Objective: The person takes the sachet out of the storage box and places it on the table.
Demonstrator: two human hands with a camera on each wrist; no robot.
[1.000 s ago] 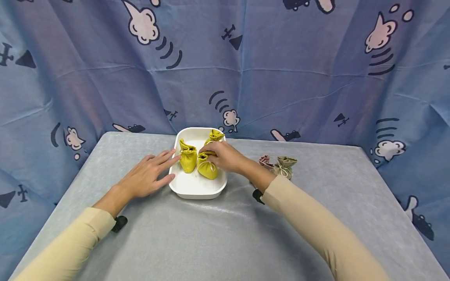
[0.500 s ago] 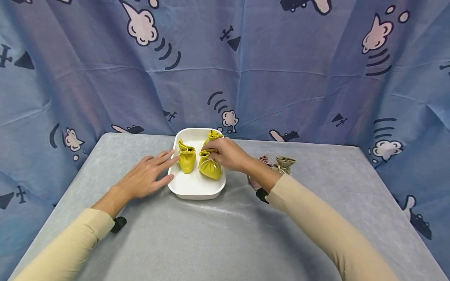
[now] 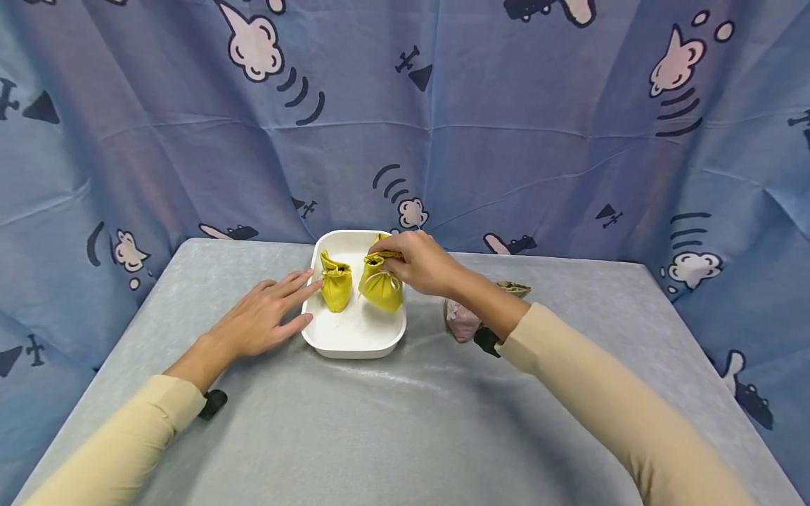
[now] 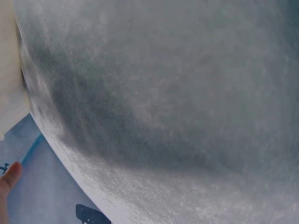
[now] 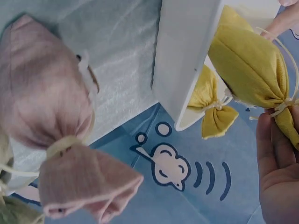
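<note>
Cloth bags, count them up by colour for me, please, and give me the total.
Yellow bags: 3
Pink bag: 1
Grey-green bag: 1
Total: 5

I monitor a partly shadowed grey tabletop (image 4: 201, 84); left edge: pale object (image 4: 10, 70), probably a container wall; blue curtain (image 4: 51, 182); hand (image 4: 9, 181), fingertip only.
</note>
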